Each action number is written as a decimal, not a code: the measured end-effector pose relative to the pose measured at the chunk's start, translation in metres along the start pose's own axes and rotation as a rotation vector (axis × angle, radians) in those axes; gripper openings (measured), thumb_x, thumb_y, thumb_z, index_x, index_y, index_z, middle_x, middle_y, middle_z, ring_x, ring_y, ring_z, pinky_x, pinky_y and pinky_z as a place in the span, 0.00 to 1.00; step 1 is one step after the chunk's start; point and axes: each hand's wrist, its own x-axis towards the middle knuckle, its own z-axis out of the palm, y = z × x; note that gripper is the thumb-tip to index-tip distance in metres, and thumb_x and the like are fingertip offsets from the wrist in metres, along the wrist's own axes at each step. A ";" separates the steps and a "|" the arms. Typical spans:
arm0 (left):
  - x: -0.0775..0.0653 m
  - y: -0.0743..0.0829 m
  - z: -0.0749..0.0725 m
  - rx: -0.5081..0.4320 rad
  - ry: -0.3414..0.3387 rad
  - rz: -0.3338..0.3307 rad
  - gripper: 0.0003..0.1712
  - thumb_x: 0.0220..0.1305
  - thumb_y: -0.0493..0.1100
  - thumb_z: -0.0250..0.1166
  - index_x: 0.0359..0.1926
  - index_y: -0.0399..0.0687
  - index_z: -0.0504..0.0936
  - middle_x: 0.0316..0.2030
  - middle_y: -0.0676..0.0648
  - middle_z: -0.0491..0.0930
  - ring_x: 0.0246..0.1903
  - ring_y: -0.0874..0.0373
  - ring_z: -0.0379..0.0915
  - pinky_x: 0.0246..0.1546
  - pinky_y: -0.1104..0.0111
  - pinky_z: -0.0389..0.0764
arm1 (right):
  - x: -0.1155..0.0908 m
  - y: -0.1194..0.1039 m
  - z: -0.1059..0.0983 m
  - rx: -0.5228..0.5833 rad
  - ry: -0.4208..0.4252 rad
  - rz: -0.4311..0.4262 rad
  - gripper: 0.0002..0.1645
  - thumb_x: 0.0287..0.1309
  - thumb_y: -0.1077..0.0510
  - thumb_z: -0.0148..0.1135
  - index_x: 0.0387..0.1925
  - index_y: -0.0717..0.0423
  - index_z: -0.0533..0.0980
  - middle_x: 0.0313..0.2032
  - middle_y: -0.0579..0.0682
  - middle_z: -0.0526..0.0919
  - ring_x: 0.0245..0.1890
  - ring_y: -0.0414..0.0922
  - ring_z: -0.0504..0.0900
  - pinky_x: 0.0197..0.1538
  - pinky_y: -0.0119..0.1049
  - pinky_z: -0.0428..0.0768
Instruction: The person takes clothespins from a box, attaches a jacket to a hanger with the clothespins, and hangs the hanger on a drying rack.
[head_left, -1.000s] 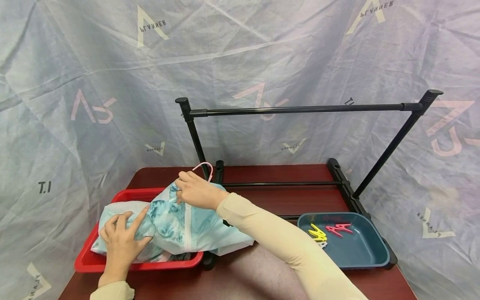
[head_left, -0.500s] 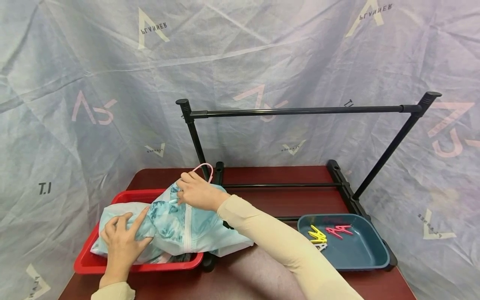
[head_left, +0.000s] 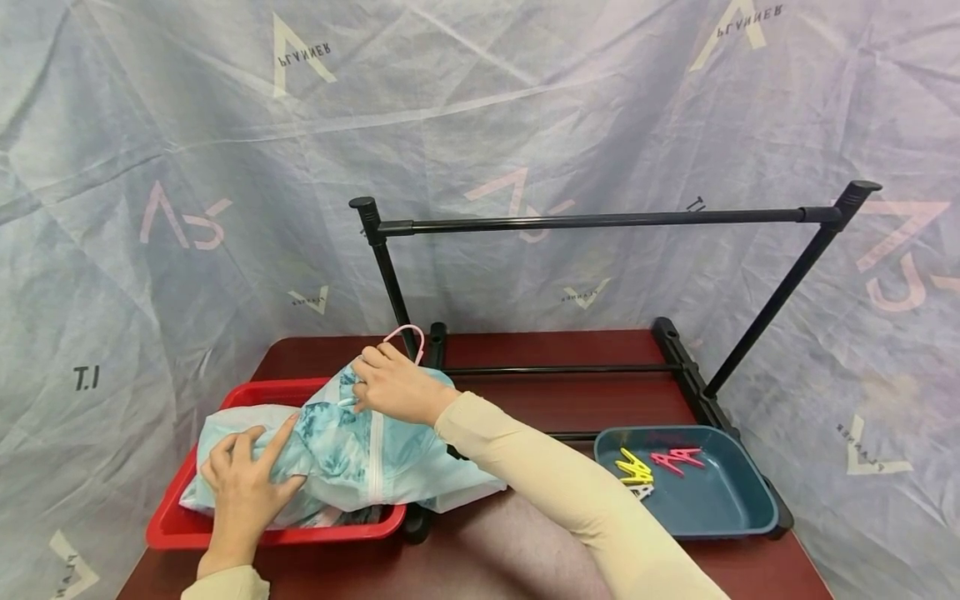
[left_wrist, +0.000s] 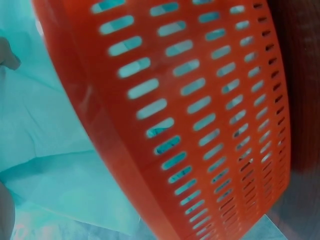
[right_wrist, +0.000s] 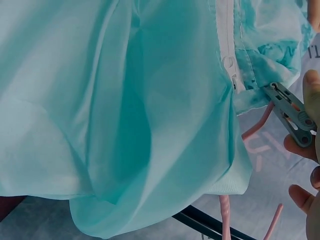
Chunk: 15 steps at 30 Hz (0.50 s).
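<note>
Fingers (right_wrist: pixel 300 147) of right hand (head_left: pixel 401 387) pinched on grey clip (right_wrist: pixel 292 117) at jacket (head_left: pixel 330 442) edge; left hand (head_left: pixel 243 483) spread loosely on jacket, over red basket (head_left: pixel 337 534), near left.

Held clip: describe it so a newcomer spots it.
In the right wrist view, find the big blue garment. Beyond the end of its white zip, at the right edge, is the right hand. It pinches the clip, small and greyish here, unlike the pink hanger beside it.
</note>
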 end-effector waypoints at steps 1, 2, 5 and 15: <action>0.000 0.000 0.000 -0.007 0.002 -0.001 0.53 0.31 0.46 0.76 0.68 0.51 0.74 0.46 0.26 0.67 0.47 0.26 0.56 0.39 0.36 0.48 | 0.000 0.000 0.000 0.003 0.002 0.000 0.21 0.68 0.36 0.47 0.42 0.35 0.84 0.42 0.42 0.74 0.42 0.42 0.64 0.49 0.36 0.64; 0.000 0.000 0.000 -0.011 0.005 -0.001 0.49 0.36 0.48 0.74 0.67 0.51 0.74 0.46 0.26 0.67 0.47 0.26 0.56 0.39 0.36 0.48 | -0.001 0.000 0.000 0.006 0.003 0.002 0.21 0.68 0.36 0.47 0.41 0.35 0.84 0.42 0.42 0.74 0.42 0.42 0.64 0.48 0.36 0.64; -0.001 0.000 0.001 -0.023 0.009 -0.015 0.40 0.54 0.63 0.65 0.67 0.52 0.75 0.46 0.27 0.67 0.47 0.26 0.56 0.39 0.36 0.48 | -0.001 0.000 0.000 0.014 0.008 0.005 0.21 0.69 0.35 0.46 0.40 0.35 0.83 0.41 0.42 0.74 0.41 0.42 0.63 0.48 0.36 0.64; 0.000 0.001 0.003 -0.060 0.029 -0.042 0.40 0.62 0.71 0.51 0.67 0.56 0.75 0.46 0.26 0.65 0.45 0.28 0.55 0.38 0.36 0.47 | -0.004 -0.003 0.007 0.026 0.049 0.031 0.23 0.72 0.36 0.43 0.33 0.39 0.80 0.38 0.43 0.73 0.38 0.43 0.63 0.47 0.37 0.65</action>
